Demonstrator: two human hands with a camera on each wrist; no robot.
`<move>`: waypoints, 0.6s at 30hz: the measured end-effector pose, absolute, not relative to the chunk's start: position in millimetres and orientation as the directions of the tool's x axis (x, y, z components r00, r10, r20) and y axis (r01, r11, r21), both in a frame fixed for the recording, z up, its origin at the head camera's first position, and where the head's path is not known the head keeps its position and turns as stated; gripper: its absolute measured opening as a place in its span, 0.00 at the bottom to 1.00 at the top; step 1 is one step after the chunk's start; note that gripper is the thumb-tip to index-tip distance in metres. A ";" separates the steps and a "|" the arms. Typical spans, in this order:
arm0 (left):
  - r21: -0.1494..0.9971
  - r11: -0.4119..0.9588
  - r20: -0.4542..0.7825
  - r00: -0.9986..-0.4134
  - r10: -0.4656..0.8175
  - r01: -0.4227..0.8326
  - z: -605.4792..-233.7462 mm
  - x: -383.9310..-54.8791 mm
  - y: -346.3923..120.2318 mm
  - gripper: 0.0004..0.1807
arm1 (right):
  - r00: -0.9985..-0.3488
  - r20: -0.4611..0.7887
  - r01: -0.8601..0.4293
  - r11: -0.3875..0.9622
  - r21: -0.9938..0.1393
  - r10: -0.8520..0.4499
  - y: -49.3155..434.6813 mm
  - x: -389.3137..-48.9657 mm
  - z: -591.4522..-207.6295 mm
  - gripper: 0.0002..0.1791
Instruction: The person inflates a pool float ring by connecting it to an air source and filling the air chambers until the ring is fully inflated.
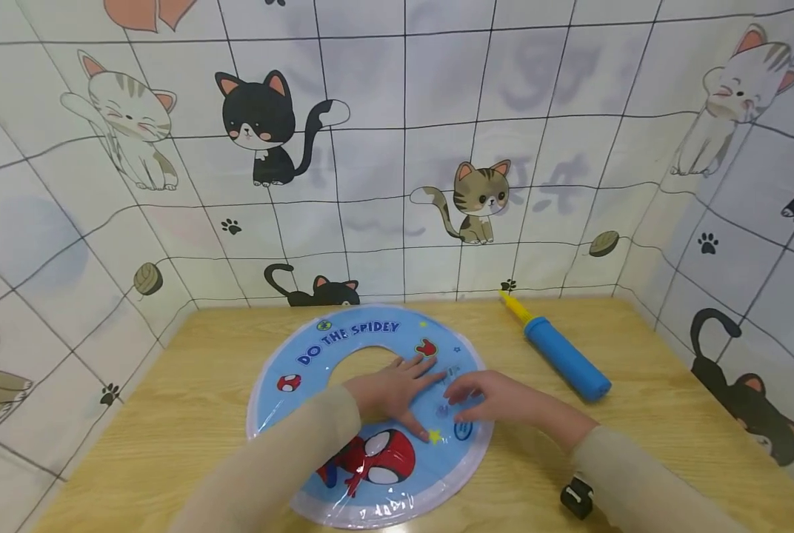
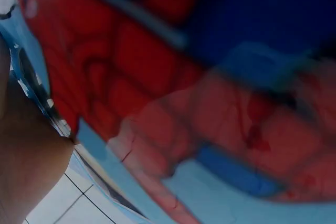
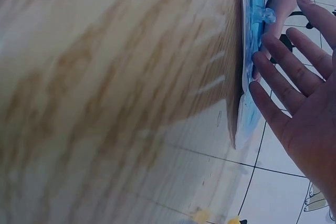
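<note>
A flat light-blue swim ring [image 1: 290, 414] with "DO THE SPIDEY" lettering and a red masked cartoon figure [image 1: 387, 457] lies on the wooden table. Across its right side, my left hand [image 1: 393, 391] presses down with spread fingers. Beside it, my right hand [image 1: 497, 400] hovers low over the ring's right edge, fingers loosely bent and holding nothing. In the right wrist view, a clear valve [image 3: 266, 15] stands up from the ring close to the right fingertips [image 3: 257, 56]. The left wrist view is filled by the ring's red and blue print [image 2: 126, 61]; the left fingers are out of sight there.
A blue hand pump [image 1: 566, 360] with a yellow nozzle [image 1: 515, 305] lies right of the ring. Cat-printed cloth walls [image 1: 370, 163] rise behind and beside the wooden table [image 1: 197, 385]. A small black strap piece [image 1: 577, 497] sits by the right sleeve.
</note>
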State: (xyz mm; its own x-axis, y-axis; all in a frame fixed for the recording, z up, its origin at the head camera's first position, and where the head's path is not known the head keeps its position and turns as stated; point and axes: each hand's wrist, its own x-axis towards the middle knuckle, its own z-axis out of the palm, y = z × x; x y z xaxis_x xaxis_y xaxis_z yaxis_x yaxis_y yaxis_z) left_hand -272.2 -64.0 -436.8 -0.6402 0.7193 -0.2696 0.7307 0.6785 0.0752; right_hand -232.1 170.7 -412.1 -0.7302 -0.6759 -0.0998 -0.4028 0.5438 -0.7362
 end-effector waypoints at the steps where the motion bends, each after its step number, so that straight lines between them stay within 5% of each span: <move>1: 0.056 0.674 -0.272 -0.638 0.720 0.737 -436.4 -271.6 -64.3 0.60 | -0.727 -0.098 -0.408 0.542 -0.735 -0.680 169.8 -232.5 -412.1 0.20; 18: 0.084 0.626 -0.351 -0.565 0.747 0.775 -431.4 -271.6 -70.1 0.60 | -0.636 -0.152 -0.451 0.524 -0.723 -0.757 152.5 -240.7 -416.5 0.19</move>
State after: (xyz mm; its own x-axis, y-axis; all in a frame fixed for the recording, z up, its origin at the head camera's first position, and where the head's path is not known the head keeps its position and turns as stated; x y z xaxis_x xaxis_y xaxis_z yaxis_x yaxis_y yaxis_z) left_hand -271.6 -70.1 -431.4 -0.5650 0.7469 -0.3505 0.7754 0.6259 0.0839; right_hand -240.7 152.5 -416.5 -0.6355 -0.7569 -0.1525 -0.4505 0.5239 -0.7229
